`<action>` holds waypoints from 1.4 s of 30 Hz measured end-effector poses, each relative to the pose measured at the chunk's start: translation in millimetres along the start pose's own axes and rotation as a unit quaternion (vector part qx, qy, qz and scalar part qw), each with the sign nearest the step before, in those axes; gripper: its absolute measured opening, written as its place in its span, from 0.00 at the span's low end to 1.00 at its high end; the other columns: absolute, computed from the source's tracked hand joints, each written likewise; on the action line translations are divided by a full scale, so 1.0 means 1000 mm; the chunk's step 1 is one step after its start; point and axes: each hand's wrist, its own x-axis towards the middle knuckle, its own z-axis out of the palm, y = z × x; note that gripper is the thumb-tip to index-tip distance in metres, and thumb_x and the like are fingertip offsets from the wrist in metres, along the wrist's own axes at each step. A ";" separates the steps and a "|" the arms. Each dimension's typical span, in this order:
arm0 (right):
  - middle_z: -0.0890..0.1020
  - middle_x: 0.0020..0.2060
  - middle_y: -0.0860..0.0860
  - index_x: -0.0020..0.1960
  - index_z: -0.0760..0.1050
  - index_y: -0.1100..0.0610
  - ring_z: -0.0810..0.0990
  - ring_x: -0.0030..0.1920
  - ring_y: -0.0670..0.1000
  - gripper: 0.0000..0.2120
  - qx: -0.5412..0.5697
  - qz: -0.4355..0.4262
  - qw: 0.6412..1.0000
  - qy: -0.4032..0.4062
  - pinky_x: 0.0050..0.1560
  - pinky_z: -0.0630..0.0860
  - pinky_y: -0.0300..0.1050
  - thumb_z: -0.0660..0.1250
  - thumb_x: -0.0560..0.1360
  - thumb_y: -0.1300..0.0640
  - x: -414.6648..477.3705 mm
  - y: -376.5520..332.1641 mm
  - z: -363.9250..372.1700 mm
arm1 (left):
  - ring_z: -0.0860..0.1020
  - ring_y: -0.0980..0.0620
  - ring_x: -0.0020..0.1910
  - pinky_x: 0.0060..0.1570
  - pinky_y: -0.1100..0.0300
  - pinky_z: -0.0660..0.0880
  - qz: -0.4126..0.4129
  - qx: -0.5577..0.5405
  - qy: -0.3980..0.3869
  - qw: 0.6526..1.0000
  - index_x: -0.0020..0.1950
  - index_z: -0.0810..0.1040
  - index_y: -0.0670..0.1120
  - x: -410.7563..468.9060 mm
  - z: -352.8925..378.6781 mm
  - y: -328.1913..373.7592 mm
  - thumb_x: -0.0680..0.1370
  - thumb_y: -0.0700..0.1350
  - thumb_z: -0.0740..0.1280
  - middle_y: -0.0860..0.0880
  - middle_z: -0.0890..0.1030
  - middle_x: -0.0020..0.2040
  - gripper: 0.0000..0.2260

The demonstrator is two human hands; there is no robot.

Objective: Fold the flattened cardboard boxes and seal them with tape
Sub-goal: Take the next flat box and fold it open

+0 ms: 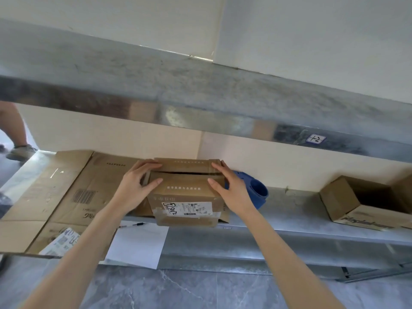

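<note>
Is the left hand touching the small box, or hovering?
Touching. The head view shows the left hand lying with its fingers flat on the top flaps of the small box, thumb on the near flap.

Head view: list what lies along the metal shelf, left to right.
Flattened cardboard → left hand → small box with both hands on its top flaps → right hand → blue object → open box.

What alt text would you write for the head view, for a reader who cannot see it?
The left hand and right hand press down the top flaps of a cardboard box on a metal shelf, a narrow gap showing between them. A flattened cardboard sheet lies to its left, a blue object behind the right hand, an open box farther right.
</note>
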 end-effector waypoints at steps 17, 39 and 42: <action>0.68 0.74 0.43 0.59 0.76 0.58 0.69 0.71 0.45 0.11 -0.185 -0.043 0.980 0.054 0.60 0.72 0.38 0.65 0.81 0.52 0.009 0.017 0.019 | 0.73 0.68 0.56 0.45 0.68 0.70 -0.018 -0.036 0.027 0.999 0.59 0.80 0.56 -0.008 0.031 -0.006 0.76 0.49 0.74 0.64 0.71 0.64 0.12; 0.76 0.61 0.46 0.63 0.78 0.53 0.75 0.65 0.49 0.12 0.017 0.030 0.976 0.213 0.68 0.71 0.50 0.62 0.82 0.53 0.007 0.050 -0.008 | 0.74 0.66 0.61 0.50 0.62 0.79 -0.024 -0.132 0.028 0.991 0.61 0.79 0.52 -0.014 0.045 -0.001 0.74 0.46 0.76 0.62 0.74 0.66 0.17; 0.75 0.60 0.51 0.68 0.73 0.55 0.75 0.62 0.55 0.15 -0.099 0.106 0.977 0.157 0.58 0.70 0.44 0.61 0.83 0.53 0.009 0.082 -0.032 | 0.74 0.62 0.63 0.51 0.59 0.79 -0.031 -0.149 0.030 0.988 0.60 0.80 0.52 -0.014 0.046 -0.001 0.73 0.46 0.76 0.62 0.74 0.66 0.16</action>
